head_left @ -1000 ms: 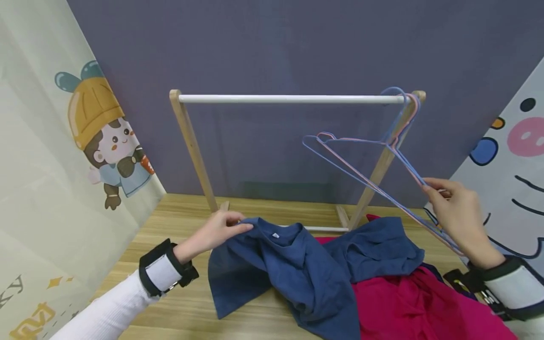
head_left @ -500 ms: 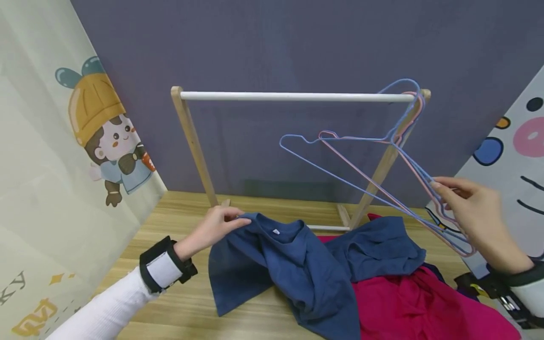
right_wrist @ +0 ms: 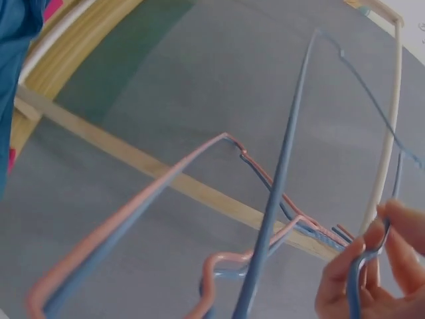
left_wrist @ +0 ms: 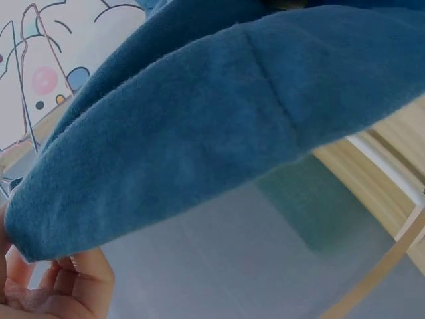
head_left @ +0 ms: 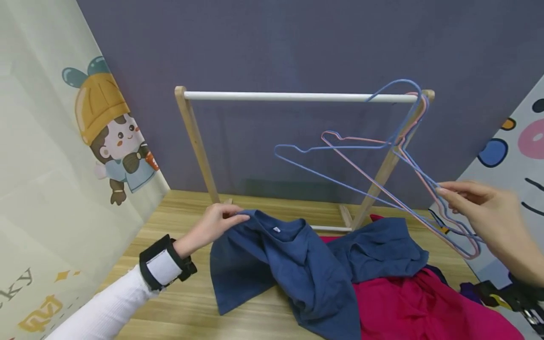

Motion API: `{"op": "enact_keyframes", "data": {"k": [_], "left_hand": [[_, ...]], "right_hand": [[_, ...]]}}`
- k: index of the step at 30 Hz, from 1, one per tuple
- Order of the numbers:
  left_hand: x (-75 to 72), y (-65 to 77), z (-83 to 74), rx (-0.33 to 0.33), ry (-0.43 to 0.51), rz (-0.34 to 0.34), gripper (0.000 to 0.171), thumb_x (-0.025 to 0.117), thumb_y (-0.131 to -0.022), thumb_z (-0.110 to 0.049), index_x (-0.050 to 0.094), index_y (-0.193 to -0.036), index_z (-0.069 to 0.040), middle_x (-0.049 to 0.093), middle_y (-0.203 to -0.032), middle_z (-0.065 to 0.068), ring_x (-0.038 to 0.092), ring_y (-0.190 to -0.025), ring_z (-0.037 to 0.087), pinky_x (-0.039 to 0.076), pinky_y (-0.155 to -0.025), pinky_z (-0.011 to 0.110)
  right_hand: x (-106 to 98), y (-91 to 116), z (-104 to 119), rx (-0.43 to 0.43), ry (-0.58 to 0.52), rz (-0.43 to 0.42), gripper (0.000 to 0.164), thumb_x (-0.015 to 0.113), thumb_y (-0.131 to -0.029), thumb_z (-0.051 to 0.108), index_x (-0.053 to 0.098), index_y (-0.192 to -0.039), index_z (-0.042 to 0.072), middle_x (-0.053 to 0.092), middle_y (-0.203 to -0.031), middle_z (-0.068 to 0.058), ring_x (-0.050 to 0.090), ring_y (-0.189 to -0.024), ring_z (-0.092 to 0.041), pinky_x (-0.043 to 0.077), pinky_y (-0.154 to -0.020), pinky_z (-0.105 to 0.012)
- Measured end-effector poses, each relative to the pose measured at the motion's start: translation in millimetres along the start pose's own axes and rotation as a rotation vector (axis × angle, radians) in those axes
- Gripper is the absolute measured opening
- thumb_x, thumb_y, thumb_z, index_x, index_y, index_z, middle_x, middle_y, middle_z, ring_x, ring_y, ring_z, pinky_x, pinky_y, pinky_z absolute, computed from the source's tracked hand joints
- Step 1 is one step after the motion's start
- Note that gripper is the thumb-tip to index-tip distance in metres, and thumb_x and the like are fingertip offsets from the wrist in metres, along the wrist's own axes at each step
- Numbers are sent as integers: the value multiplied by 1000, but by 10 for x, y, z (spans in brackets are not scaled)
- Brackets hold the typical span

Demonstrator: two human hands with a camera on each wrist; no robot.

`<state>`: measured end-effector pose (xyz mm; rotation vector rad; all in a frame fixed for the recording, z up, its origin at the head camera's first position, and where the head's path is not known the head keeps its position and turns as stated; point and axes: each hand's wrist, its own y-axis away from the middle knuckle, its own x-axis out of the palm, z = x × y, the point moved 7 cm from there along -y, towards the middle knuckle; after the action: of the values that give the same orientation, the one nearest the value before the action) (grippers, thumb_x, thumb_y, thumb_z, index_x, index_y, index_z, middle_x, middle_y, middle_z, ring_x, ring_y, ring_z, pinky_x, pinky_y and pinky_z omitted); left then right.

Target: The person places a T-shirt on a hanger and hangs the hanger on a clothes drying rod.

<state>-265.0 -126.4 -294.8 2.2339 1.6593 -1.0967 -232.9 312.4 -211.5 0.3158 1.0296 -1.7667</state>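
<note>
My left hand (head_left: 214, 222) pinches a dark blue T-shirt (head_left: 314, 269) beside its neckline, lifting that side a little off the table. The left wrist view shows the cloth edge (left_wrist: 179, 133) between thumb and fingers. At the right, my right hand (head_left: 493, 212) pinches the end of a blue hanger (right_wrist: 274, 193) between thumb and fingertips. This hanger stands swung apart from a pink hanger (right_wrist: 99, 234) and another blue one, which lie close together behind it. Their hooks overlap the right end of the rack's white rail (head_left: 276, 97).
The rack's wooden legs (head_left: 197, 141) stand on the wood-grain table (head_left: 170, 302). Crimson clothing (head_left: 408, 307) lies under and right of the shirt, with a dark garment (head_left: 469, 292) beyond it. A grey backdrop (head_left: 263, 47) rises behind, with printed panels on both sides.
My right hand has moved rightward, and the front blue hanger has separated from the pink and other blue ones, its far end swinging left. My left hand keeps its pinch, barely moving.
</note>
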Motion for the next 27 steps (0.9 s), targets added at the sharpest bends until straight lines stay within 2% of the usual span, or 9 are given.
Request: {"op": "enact_keyframes", "data": {"k": [4, 6, 9, 14, 19, 23, 27], "left_hand": [[-56, 22, 19, -14, 7, -28, 22, 60, -84, -20, 67, -98, -4, 56, -70, 1, 44, -60, 13, 37, -58, 23], [-78, 30, 27, -14, 6, -37, 22, 60, -84, -20, 67, -99, -5, 58, -74, 1, 45, -61, 13, 37, -58, 23], [-107, 45, 35, -15, 9, -42, 22, 61, -84, -20, 67, -99, -5, 58, -73, 1, 45, -61, 13, 37, -57, 23], [-144, 64, 45, -10, 2, -53, 20, 61, -83, -17, 67, -98, -4, 58, -71, 1, 46, -62, 10, 36, -56, 22], [-167, 84, 50, 1, 5, -47, 21, 62, -83, -16, 67, -98, -3, 63, -80, 4, 51, -69, 10, 39, -59, 22], [-166, 102, 39, 28, 24, -18, 19, 63, -81, -15, 68, -96, -3, 65, -83, 5, 53, -71, 7, 41, -59, 21], [-148, 123, 28, 60, 47, 39, 17, 63, -81, -12, 69, -94, -2, 65, -79, 4, 48, -63, 6, 41, -58, 20]], "right_hand": [[58, 81, -35, 28, -17, 119, 29, 56, -87, 24, 60, -107, 3, 54, -74, 16, 45, -65, -3, 37, -52, -14], [80, 114, -66, 33, -29, 163, 25, 56, -87, 24, 61, -106, 8, 54, -78, 16, 44, -67, -5, 36, -50, -19], [96, 146, -100, 14, -49, 202, 19, 55, -88, 20, 63, -104, 12, 53, -84, 18, 45, -69, -4, 37, -51, -19], [100, 188, -107, -54, -79, 249, 17, 57, -86, 10, 64, -101, 7, 53, -89, 15, 49, -72, -2, 40, -56, -13], [108, 234, -84, -102, -76, 279, 16, 59, -84, 5, 64, -99, 4, 54, -88, 10, 51, -71, -1, 42, -59, -11], [117, 263, -36, -140, -64, 288, 14, 59, -84, 4, 65, -96, 5, 53, -87, 8, 50, -69, -3, 41, -57, -12], [100, 272, 2, -175, -75, 300, 14, 58, -83, 1, 65, -95, 5, 54, -86, 8, 50, -69, -3, 41, -56, -12]]}}
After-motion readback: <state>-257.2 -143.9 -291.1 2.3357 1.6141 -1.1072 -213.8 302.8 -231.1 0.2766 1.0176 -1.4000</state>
